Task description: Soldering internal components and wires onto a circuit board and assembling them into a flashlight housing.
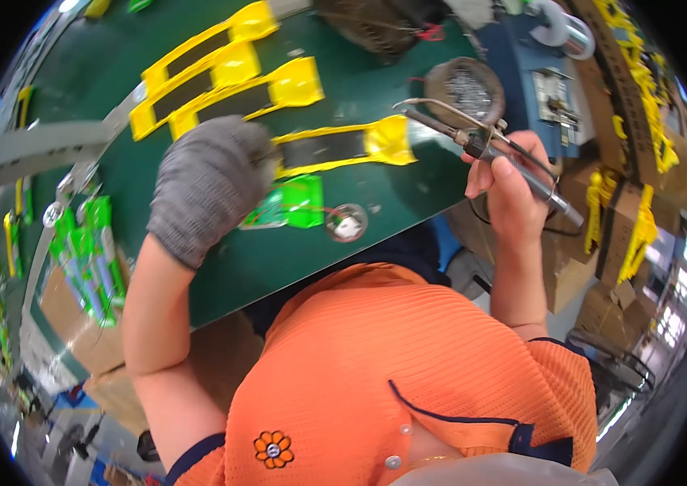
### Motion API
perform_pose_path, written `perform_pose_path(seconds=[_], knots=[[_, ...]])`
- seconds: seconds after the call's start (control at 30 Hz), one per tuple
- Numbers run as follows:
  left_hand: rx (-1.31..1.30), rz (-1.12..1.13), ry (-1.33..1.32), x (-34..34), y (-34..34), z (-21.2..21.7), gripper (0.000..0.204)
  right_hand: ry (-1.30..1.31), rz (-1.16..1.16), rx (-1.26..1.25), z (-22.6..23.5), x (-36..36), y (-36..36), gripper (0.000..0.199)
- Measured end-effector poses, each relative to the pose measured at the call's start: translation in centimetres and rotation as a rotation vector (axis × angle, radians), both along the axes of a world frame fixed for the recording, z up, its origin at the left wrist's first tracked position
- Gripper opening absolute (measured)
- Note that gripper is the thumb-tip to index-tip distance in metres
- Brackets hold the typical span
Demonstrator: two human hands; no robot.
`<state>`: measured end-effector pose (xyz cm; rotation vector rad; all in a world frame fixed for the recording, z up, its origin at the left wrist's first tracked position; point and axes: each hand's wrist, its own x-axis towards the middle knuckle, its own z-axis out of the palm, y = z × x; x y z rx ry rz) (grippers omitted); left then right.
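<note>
My right hand [509,182] is wrapped round a soldering iron [533,180] with a thin curved metal tube along it. The iron's tip points up and left, near a round brown pot [431,89] filled with silvery metal shavings. My left hand [218,178], in a grey knit glove, is closed over the left end of a yellow-and-black strip [331,147]; whatever its fingers hold is hidden. Just below lies a bright green wrapped pack [303,201] with red wires. A small round metal-and-white part [347,222] sits to its right, joined by a wire.
More yellow-and-black strips [234,103] lie farther back on the green table [392,194]. Several green packs [88,251] are at the left edge. A solder wire spool [576,36] and a metal fixture [555,99] stand at right, beside cardboard boxes [570,271]. A grey curved bar [36,150] crosses the left.
</note>
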<state>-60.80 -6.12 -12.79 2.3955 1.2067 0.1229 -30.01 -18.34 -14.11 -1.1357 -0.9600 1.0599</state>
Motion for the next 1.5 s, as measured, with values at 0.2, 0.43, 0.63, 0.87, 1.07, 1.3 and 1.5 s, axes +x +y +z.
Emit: perform_pose_path(seconds=[0.2,0.43,0.63,0.87,1.07,1.3,1.5], knots=[[-0.124,0.028,0.046,-0.1,0.0,1.3,0.008,-0.419,-0.339,-0.093,-1.8,1.6,-3.1,0.014],[-0.134,0.003,0.079,0.6,0.6,0.9,0.012,-0.119,-0.198,0.175,-1.3,1.2,-2.7,0.019],[-0.157,0.034,0.201,0.8,0.5,1.4,0.017,-0.065,0.153,-0.101,0.1,-1.6,-0.8,0.018],[-0.142,0.016,0.148,0.3,0.7,1.1,0.016,-0.114,0.326,-0.251,0.8,-4.6,3.4,0.017],[-0.137,-0.005,0.130,0.5,0.6,1.9,0.016,-0.204,0.424,-0.253,0.1,-5.0,4.8,0.017],[-0.117,0.003,0.032,0.0,0.5,1.0,0.014,-0.192,0.459,-0.300,0.3,-5.5,5.3,0.017],[-0.068,-0.006,0.098,0.2,0.5,1.0,0.012,-0.178,0.462,-0.286,0.2,-5.4,5.4,0.018]])
